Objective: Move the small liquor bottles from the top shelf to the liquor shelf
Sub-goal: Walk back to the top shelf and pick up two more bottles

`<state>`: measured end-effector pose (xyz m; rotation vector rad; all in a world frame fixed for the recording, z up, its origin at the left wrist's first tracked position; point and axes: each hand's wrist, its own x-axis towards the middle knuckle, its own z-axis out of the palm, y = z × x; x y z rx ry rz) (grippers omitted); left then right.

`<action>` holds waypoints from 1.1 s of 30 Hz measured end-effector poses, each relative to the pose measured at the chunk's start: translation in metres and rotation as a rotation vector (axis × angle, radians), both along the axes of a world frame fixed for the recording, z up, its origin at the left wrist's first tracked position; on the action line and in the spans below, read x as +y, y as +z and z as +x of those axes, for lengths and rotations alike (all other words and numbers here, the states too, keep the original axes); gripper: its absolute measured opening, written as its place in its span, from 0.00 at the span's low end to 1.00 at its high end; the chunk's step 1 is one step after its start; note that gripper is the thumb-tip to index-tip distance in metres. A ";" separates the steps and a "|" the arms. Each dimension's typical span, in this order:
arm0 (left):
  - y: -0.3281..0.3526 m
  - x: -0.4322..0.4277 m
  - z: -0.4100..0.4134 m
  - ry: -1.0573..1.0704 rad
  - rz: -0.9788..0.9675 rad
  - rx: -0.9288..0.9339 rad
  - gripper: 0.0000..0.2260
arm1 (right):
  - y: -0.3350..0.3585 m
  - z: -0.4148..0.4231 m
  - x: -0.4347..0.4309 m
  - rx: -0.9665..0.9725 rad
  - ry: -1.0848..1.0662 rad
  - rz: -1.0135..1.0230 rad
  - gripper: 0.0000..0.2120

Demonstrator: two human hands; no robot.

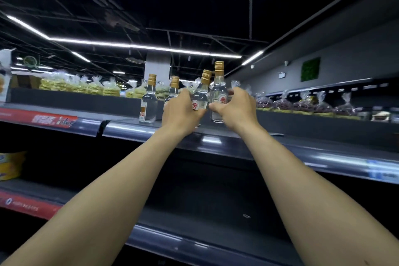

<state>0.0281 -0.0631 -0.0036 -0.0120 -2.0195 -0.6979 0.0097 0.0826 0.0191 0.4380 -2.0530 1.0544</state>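
Observation:
Several small clear liquor bottles with gold caps stand at the front of the top shelf (pixel 129 130). The leftmost bottle (pixel 149 101) stands free. Just right of it, a second bottle (pixel 173 87) sits behind my left hand (pixel 181 112). My left hand is closed around a third bottle (pixel 201 93), which tilts to the right. The tallest-looking bottle (pixel 218 90) stands upright in the grip of my right hand (pixel 235 108). Both arms reach up from below, and the two hands nearly touch.
Bagged noodles (pixel 79 87) line the back of the top shelf on the left, and dark bagged goods (pixel 306 103) on the right. A yellow package (pixel 10 165) sits on the dark shelf below. Red price strips (pixel 54 122) run along the shelf edges.

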 end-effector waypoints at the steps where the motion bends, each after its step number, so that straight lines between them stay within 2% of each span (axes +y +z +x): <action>1: 0.003 0.003 0.005 -0.050 0.017 0.034 0.23 | 0.005 0.009 0.004 0.022 0.001 -0.020 0.18; 7: 0.021 0.024 0.046 -0.287 0.084 0.222 0.28 | 0.022 0.067 0.036 0.098 -0.086 -0.036 0.17; 9: 0.013 0.037 0.066 -0.365 0.045 0.187 0.24 | 0.014 0.085 0.054 0.100 -0.123 -0.050 0.17; 11: 0.000 0.053 0.085 -0.402 -0.007 0.136 0.12 | -0.003 0.102 0.075 0.090 -0.163 -0.062 0.16; 13: -0.014 0.074 0.102 -0.453 -0.017 0.086 0.15 | -0.027 0.122 0.102 0.051 -0.205 -0.079 0.15; 17: -0.055 0.130 0.132 -0.592 0.015 -0.029 0.13 | -0.093 0.161 0.173 -0.053 -0.301 -0.087 0.15; 20: -0.096 0.188 0.162 -0.682 0.047 -0.114 0.17 | -0.142 0.208 0.238 -0.119 -0.363 -0.128 0.13; 25: -0.177 0.321 0.227 -0.811 0.117 -0.238 0.14 | -0.219 0.311 0.359 -0.180 -0.491 -0.131 0.14; 29: -0.240 0.436 0.297 -0.915 0.158 -0.366 0.14 | -0.284 0.402 0.460 -0.311 -0.611 -0.203 0.15; 33: -0.301 0.542 0.372 -1.000 0.126 -0.520 0.20 | -0.353 0.506 0.545 -0.411 -0.769 -0.317 0.15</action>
